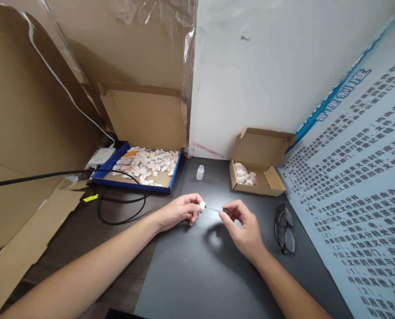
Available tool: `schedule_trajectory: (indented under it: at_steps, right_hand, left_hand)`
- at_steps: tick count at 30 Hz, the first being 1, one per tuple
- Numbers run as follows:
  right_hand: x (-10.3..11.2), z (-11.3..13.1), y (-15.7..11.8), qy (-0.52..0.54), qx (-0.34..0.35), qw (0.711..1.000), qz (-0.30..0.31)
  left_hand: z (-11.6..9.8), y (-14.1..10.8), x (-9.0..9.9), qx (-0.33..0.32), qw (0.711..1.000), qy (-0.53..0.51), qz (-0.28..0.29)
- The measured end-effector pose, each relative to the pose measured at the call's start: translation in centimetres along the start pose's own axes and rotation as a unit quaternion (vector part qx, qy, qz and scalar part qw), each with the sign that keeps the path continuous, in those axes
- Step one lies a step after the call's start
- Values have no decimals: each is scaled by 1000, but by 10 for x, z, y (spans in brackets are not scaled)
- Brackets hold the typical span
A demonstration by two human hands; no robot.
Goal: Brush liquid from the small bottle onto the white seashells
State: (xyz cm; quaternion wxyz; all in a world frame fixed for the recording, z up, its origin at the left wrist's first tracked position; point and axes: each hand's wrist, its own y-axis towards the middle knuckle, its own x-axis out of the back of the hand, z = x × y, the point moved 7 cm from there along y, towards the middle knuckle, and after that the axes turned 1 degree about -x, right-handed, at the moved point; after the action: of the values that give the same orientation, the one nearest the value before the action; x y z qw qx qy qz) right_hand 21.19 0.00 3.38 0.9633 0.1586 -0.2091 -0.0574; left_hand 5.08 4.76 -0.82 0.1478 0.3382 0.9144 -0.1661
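Left hand [184, 211]: fingertips pinched on small white piece [203, 205]. Right hand [243, 226]: thumb and fingers closed round thin tool [214, 209], tip at piece.

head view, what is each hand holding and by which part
Left hand: small white piece, by its edge. Right hand: thin tool, by its dark end.

This looks like an office corner, with a dark desk [191, 283] beside a printed regulations poster [360, 177].
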Motion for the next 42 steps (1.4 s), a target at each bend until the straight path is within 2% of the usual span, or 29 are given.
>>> schedule_trajectory:
  at_steps: [6, 14, 24, 30, 42]
  right_hand:
    - [-1, -2, 0, 3, 2, 1000, 6]
    - [-7, -13, 0, 31, -40, 998, 29]
    - [-8, -12, 0, 23, -41, 998, 29]
    - [-7, -13, 0, 14, -44, 999, 22]
    - [-1, -12, 1, -18, -32, 999, -15]
  left_hand:
    - [0, 0, -1, 3, 1000, -12, 8]
    - [0, 0, -4, 7, 1000, -2, 21]
    - [1, 0, -4, 4, 999, 20, 26]
    - [1, 0, -5, 1, 998, 39, 43]
    - [1, 0, -1, -2, 1000, 7, 18]
